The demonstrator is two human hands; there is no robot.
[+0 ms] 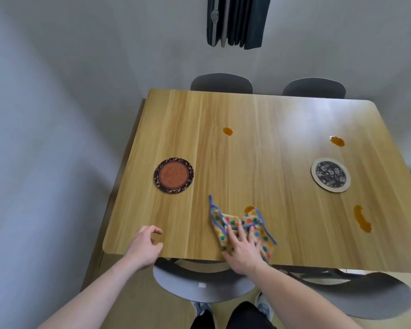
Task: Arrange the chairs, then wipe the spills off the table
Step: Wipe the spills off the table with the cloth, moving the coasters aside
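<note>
Here's the rectangular light-wood table (259,143), smooth grain, rounded corners, glare on its far right. Four grey rounded chairs ring it: two backs beyond the far edge (221,83) (313,87), two seats at the near edge (199,281) (370,298). Right hand (243,248) lies flat, fingers spread straight, pressing a crumpled cream cloth with coloured polka dots and blue trim (242,227). Left hand (144,245) hovers at the near edge, fingers loosely curled, holding nothing. Two round coasters: dark-rimmed rust one (174,175) beyond the left fingers, pale floral one (330,175) far right. Four glossy orange spills: one touching the cloth's far edge, just beyond the right fingertips (249,208), a curved streak right (362,219), two small blobs farther off (228,131) (337,141).
</note>
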